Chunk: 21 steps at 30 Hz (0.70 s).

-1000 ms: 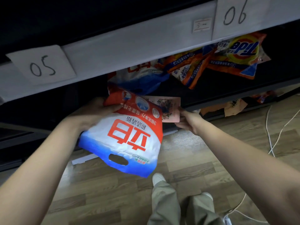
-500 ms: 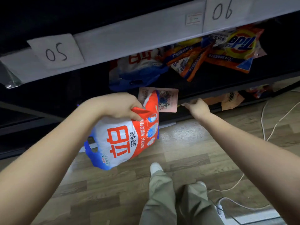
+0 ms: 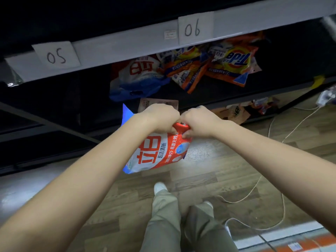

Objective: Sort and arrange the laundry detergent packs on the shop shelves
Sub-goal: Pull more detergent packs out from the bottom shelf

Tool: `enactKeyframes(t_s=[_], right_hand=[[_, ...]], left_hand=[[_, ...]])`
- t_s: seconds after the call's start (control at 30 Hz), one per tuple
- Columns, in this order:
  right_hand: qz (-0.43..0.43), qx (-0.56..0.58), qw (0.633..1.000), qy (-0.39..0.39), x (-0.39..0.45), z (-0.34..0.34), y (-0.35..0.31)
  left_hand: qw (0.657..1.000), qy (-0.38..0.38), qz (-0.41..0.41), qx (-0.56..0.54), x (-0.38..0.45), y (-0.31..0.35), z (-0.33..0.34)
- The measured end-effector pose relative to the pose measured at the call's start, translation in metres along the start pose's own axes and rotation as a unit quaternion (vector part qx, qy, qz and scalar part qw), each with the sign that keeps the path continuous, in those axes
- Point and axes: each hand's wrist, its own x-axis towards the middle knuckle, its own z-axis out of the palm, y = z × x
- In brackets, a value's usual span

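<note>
Both forearms reach forward and converge in front of the shelf's front edge. The left hand (image 3: 160, 118) and right hand (image 3: 197, 121) meet knuckle to knuckle, each with fingers curled and pinching the red top edge of a red, white and blue detergent pack (image 3: 156, 151). The pack hangs below the hands in the air over the wooden floor (image 3: 209, 170), just off the shelf edge, its long axis slanting from the gripped red end at upper right down to the blue end at lower left (printed face toward the camera). On the dark shelf (image 3: 227, 99) behind lie a similar red-and-white pack (image 3: 138, 75) near the middle and orange Tide packs (image 3: 234, 64) toward the right, under the "06" label (image 3: 195, 28).
</note>
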Motion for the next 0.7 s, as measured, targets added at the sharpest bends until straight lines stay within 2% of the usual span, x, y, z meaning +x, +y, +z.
enactKeyframes(t_s=[0.2, 0.33, 0.47, 0.53, 0.6, 0.7], right_hand=[[0.022, -0.058, 0.995, 0.081, -0.088, -0.030, 0.019], [0.039, -0.046, 0.988, 0.141, -0.174, -0.069, 0.038], [0.071, -0.017, 0.975, 0.209, -0.270, -0.119, 0.049], [0.112, 0.014, 0.963, 0.244, -0.318, -0.148, 0.050], [0.153, 0.078, 0.936, 0.307, -0.364, -0.175, 0.046], [0.182, 0.213, 0.857, 0.433, -0.420, -0.201, 0.038]], left_hand=[[0.989, 0.149, -0.015, -0.002, -0.044, 0.052, -0.036], [0.971, 0.239, -0.010, 0.013, -0.087, 0.080, -0.086], [0.942, 0.330, 0.013, -0.063, -0.140, 0.105, -0.138], [0.905, 0.386, 0.047, -0.170, -0.164, 0.114, -0.160], [0.856, 0.426, 0.090, -0.278, -0.182, 0.119, -0.176], [0.787, 0.432, 0.122, -0.423, -0.199, 0.134, -0.191]])
